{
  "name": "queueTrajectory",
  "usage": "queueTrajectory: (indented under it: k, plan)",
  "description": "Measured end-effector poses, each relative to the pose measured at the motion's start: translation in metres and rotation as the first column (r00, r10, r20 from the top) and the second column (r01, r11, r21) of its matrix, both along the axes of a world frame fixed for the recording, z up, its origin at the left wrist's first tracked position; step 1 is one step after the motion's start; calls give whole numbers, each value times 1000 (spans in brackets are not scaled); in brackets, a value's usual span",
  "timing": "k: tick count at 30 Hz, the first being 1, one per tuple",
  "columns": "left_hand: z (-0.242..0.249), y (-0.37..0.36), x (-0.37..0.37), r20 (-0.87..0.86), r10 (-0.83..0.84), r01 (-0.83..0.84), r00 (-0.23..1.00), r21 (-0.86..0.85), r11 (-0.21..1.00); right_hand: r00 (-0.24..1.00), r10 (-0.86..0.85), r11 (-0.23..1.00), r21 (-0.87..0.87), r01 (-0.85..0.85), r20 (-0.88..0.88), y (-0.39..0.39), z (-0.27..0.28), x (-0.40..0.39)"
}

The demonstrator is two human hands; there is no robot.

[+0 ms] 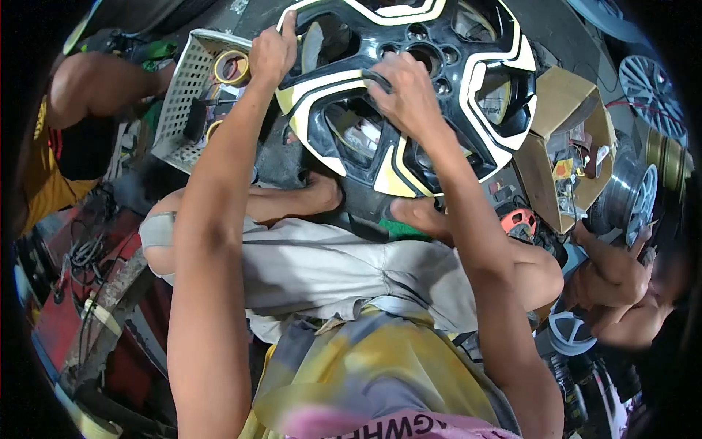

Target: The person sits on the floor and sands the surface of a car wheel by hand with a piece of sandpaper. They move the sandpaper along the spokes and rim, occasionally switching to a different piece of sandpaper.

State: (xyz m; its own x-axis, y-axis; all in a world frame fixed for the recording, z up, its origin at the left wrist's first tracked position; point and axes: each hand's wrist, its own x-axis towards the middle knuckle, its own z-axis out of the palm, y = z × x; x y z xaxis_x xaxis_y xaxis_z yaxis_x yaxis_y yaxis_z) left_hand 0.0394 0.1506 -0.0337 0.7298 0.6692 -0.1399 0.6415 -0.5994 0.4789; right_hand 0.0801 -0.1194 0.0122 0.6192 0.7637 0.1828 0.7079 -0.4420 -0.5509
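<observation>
A black alloy wheel (365, 45) with bright machined faces and pale yellow patches lies in front of my bent legs. At its upper left edge, my left hand (273, 55) grips the outer rim, with one finger stretched along it. Near the hub, my right hand (404, 91) presses on a spoke with its fingers curled together. A small dark edge shows between thumb and fingers there; what it belongs to is too hidden to name.
A white plastic basket (170, 110) with tape rolls (231, 67) stands left. To the right are a cardboard box (530, 157) of small items, an orange-red reel (518, 222) and more wheels (647, 91). Other people sit on both sides, including one with bent legs (614, 285).
</observation>
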Motion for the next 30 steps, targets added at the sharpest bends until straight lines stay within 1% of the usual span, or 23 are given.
queueTrajectory:
  k: [2,4,5,6,7,8,10,12,13,14,15,16,17,18,20,21,22,23,24,25,26,27,30]
  plan:
    - [-2,1,1,-32,37,-38,999,-25,999,997,-4,999,-53,-1,-81,-14,8,3]
    - [-9,0,1,15,65,-64,998,-52,997,996,4,996,-88,-12,-89,-12,8,2]
    - [-9,-1,1,17,82,-80,996,-94,992,998,39,996,-80,-42,-39,-4,8,4]
    - [-8,-2,2,22,85,-83,996,-91,992,997,71,995,-66,-70,18,4,6,10]
    - [-8,-5,1,68,85,-81,994,-58,995,990,132,991,-34,-131,42,11,0,14]
    - [-9,-4,1,114,86,-84,990,-23,996,990,137,990,-30,-136,45,13,3,19]
    - [-5,-6,0,87,89,-87,992,-28,996,977,211,965,-157,-211,-13,4,15,28]
    - [-6,-4,1,63,79,-76,995,-59,995,975,224,960,-175,-219,5,2,15,30]
    - [-9,-3,-1,61,48,-45,997,-44,998,966,257,960,-121,-252,22,6,12,29]
    - [-4,-4,-1,64,59,-57,996,-41,998,957,286,957,-62,-283,51,14,13,31]
    - [1,-6,-1,50,78,-75,996,-66,995,954,295,955,-60,-291,54,17,16,32]
    - [6,-7,1,37,95,-92,995,-88,992,945,327,941,-97,-324,16,20,20,35]
    - [9,-9,0,49,104,-100,993,-64,993,934,357,924,-137,-357,-29,21,22,37]
    - [11,-11,0,45,114,-111,992,-66,992,933,359,914,-193,-357,-21,16,17,43]
    - [15,-11,-1,22,100,-98,995,-98,990,938,347,915,-219,-338,3,10,17,45]
    - [4,-9,0,19,88,-87,996,-60,994,924,380,915,-169,-366,52,12,15,44]
    - [-4,-8,0,20,91,-90,996,-60,994,923,382,914,-170,-369,53,17,14,45]
    - [-15,-7,-1,83,49,-49,995,-8,999,895,440,895,-115,-430,75,25,15,44]
    - [-14,-7,-2,142,4,-11,990,49,999,863,494,869,-59,-491,100,35,15,42]
    - [-13,-7,-2,143,3,-11,990,50,999,853,520,854,-33,-519,49,45,12,35]
    - [-1,-9,-2,79,52,-51,995,-10,999,831,555,831,-34,-555,20,57,11,28]
    - [4,-9,0,14,99,-97,995,-65,993,815,578,816,-16,-578,37,67,9,20]
    - [9,-7,-1,-3,72,-72,997,-78,994,760,637,761,55,-647,131,90,2,-7]
